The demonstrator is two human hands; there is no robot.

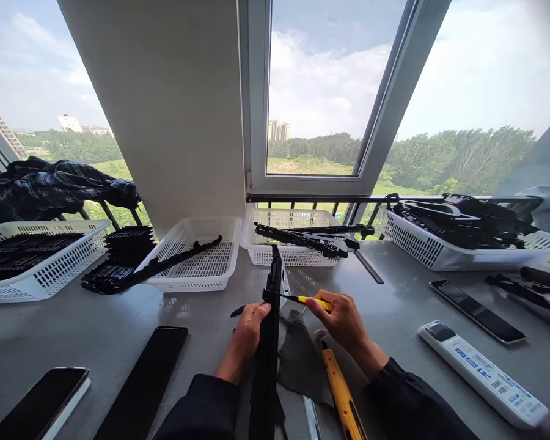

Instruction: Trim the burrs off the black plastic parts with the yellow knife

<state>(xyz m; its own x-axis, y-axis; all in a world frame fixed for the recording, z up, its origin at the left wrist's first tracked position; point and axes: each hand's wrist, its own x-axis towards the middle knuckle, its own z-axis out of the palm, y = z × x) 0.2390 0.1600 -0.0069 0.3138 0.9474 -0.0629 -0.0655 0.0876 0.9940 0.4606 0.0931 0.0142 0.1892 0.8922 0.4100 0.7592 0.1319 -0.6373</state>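
Note:
My left hand [250, 330] grips a long black plastic strip [270, 342] that runs from my lap toward the window. In my right hand [343, 318] is a small yellow-handled tool [315, 301], with its thin blade laid sideways against the strip. A dark grey cloth [302, 360] lies on the table between my hands. Beside it, under my right wrist, a yellow utility knife [341, 394] rests on the table.
White baskets [206, 269] [275, 253] [421, 250] [50, 275] line the window side, holding black parts. On the table's left lie a phone [41, 403] and a black flat bar [142, 382]. On the right are a white remote [483, 374] and a dark phone [476, 310].

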